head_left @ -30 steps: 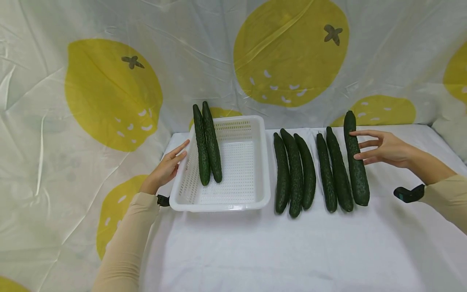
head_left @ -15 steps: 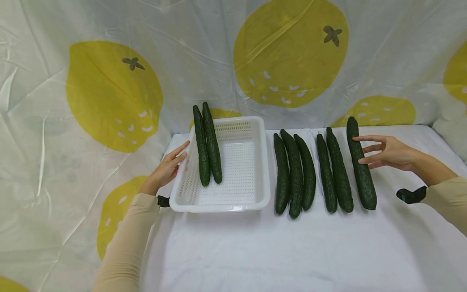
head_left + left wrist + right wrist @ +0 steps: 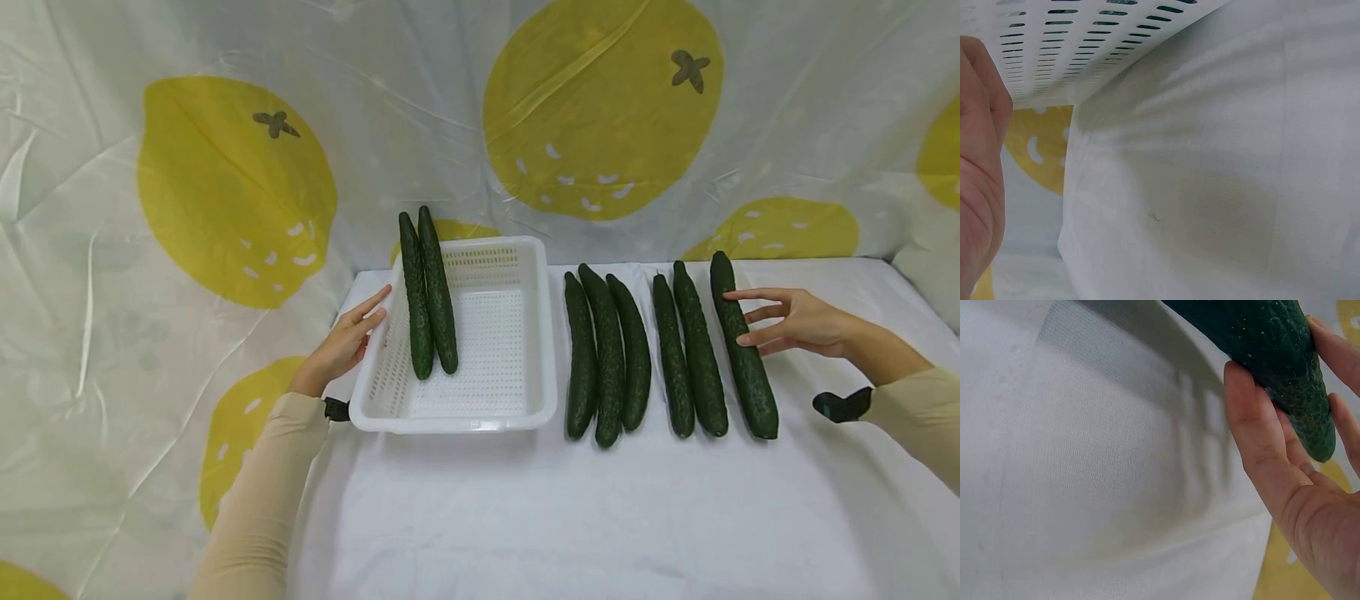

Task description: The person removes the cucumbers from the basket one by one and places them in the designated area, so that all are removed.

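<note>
Head view: outermost cucumber [image 3: 752, 375] at right end of the row over the white cloth [image 3: 540, 508], just beside a pair of cucumbers [image 3: 702, 358]; cannot tell if it rests or is slightly raised. Right hand [image 3: 806, 321] pinches it above the middle, thumb on one side, fingers slightly spread on the other; probably held lightly to control its angle. Wrist comes in from the right. Basket [image 3: 457, 427] sits left of three cucumbers [image 3: 610, 358]; two cucumbers [image 3: 438, 292] lean over its back rim, presumably too long to lie flat so placed. Left hand [image 3: 341, 350] touches its left side, visible fingers extended, slightly apart, likely steadying it; forearm angles up from lower left.
</note>
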A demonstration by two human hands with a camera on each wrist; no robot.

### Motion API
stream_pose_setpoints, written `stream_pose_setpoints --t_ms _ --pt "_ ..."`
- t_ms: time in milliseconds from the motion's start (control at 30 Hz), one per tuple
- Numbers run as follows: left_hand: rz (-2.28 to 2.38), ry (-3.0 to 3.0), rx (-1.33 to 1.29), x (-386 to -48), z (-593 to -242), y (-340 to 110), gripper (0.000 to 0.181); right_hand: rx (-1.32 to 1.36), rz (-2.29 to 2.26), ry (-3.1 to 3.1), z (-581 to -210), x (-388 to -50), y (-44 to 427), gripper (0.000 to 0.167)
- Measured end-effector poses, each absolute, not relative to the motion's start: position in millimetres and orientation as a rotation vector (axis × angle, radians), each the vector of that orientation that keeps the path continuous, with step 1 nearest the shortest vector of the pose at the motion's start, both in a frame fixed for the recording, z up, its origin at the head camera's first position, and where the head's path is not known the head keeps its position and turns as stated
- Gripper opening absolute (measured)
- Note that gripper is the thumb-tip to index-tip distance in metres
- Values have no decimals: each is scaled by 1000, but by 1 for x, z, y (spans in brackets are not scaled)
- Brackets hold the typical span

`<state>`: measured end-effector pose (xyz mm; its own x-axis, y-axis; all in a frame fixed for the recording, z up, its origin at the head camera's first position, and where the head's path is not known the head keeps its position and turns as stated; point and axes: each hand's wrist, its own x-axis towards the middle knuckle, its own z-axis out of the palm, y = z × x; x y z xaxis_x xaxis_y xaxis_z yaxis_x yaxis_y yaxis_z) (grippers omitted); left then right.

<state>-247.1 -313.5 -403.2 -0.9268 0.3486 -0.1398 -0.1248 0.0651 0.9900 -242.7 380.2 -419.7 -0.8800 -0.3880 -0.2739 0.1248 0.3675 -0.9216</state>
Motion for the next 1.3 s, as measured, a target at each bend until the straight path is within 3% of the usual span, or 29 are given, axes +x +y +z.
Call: stream_pose_setpoints --t_ms 400,800,1300 --pt "1898 2040 248 -247 -399 -311 56 -227 -1532 2148 -427 -246 379 76" --pt "1922 2005 205 -248 -401 -313 57 -168 -1522 2147 -432 -249 375 59" --pt "1940 1975 219 -248 -405 -315 57 -169 -1458 2154 -430 -250 374 56"
